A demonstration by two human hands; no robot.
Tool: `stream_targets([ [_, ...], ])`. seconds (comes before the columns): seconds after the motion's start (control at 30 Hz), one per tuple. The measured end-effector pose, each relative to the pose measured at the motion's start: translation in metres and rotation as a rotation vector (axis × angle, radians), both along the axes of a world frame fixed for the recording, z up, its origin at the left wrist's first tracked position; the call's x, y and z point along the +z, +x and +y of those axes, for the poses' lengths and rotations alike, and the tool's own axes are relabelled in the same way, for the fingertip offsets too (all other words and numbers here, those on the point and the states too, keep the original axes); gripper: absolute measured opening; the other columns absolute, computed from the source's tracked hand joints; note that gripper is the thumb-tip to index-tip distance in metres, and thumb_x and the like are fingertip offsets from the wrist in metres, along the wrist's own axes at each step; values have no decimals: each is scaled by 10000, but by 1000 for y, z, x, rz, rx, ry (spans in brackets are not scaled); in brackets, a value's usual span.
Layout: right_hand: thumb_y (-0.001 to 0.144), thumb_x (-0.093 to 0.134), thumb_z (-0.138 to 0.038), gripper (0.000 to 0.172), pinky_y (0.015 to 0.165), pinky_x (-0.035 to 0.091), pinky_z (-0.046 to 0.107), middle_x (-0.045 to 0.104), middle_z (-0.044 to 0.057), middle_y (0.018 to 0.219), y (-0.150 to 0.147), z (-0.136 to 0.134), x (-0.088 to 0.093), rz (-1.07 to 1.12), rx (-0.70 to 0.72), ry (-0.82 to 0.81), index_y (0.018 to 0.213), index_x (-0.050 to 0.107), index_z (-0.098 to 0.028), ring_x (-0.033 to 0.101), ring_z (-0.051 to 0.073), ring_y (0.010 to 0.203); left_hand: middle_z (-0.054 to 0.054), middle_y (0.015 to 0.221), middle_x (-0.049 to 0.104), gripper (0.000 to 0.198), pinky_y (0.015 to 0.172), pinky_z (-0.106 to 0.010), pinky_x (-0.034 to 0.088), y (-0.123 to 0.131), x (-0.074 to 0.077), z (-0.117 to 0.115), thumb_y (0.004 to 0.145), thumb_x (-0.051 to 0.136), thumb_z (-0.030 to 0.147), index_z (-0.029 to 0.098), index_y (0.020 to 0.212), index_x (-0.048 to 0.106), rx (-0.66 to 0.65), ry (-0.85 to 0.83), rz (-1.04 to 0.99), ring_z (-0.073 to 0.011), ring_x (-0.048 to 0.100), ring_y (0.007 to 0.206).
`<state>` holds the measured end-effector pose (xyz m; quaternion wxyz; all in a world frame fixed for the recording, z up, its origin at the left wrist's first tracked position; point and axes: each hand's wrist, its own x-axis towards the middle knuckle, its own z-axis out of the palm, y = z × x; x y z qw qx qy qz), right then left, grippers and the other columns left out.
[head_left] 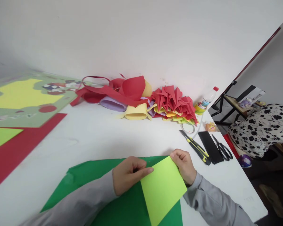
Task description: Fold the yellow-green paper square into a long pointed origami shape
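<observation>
A sheet of lime-green paper (163, 188) is held up between both hands, tilted over a large dark green sheet (124, 204) on the table. My right hand (185, 166) pinches its upper right corner between thumb and fingers. At the upper left corner, my left hand (130, 175) is closed with its thumb along the paper's edge; its fingertips are partly hidden. The lower tip of the lime sheet reaches the bottom of the view.
Folded red paper pieces (171, 97) and rolled paper (135, 112) lie along the wall. On the right are a utility knife (195, 147), black scissors (223, 149), a tape roll (188, 127) and a bottle (205, 101). A printed green sheet (33, 117) lies left. A person in patterned clothing (261, 128) is beyond the table.
</observation>
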<state>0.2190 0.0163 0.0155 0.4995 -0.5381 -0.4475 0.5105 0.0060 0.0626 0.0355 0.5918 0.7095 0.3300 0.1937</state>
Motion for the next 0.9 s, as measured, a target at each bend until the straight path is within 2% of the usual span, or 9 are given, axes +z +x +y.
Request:
stream_targets([
  [0.1,698,679,-635,498,411,272,193,482,-52,487,1,0,1,-15,44,-16,620,542,-162,362,58,423,74,358,294,493,396,-254,178,-1,3,-2,799,542,496,236,468,286,-50,-125,-2,-88,298,343],
  [0.2,674,699,-632,501,398,262,195,478,-51,466,-2,-2,5,-32,102,-35,617,562,-153,361,57,409,83,401,336,433,393,-236,233,1,5,-6,781,559,520,229,529,361,-64,-206,-59,-97,352,364],
  [0.33,673,702,-627,498,393,250,184,471,-66,461,-14,-10,9,-39,184,-45,642,570,-148,336,40,400,91,491,308,408,443,-225,221,11,0,-16,750,595,526,203,586,407,-101,-142,-88,-82,305,449],
  [0.4,686,711,-603,467,369,217,173,426,-105,430,-19,-13,8,-1,237,-54,738,564,-163,289,31,368,82,518,295,425,464,-234,202,15,-4,-22,756,583,531,192,567,411,-133,-107,-95,-84,290,486],
  [0.5,689,720,-593,479,341,204,162,405,-142,417,-22,-14,6,89,276,-84,849,505,-196,254,31,332,74,532,303,404,474,-238,214,18,-9,-27,779,546,514,189,574,423,-111,-152,-111,-90,300,502],
  [0.6,707,680,-631,485,380,266,166,472,-105,477,-19,-12,6,75,288,-91,781,499,-188,329,35,373,72,539,317,375,475,-235,225,17,-9,-26,773,545,494,194,587,420,-50,-216,-116,-96,322,509],
  [0.7,717,659,-642,495,430,281,184,475,-75,520,-17,-11,8,6,311,-81,694,516,-170,360,43,431,72,533,321,363,476,-236,220,17,-7,-25,761,555,483,193,584,427,-30,-220,-117,-97,320,506],
  [0.9,763,635,-596,448,451,221,206,365,-93,505,-18,-12,12,-81,359,-22,671,521,-172,273,53,461,86,522,245,389,500,-250,192,19,-6,-24,785,512,463,206,540,353,-18,-97,-106,-91,244,508],
])
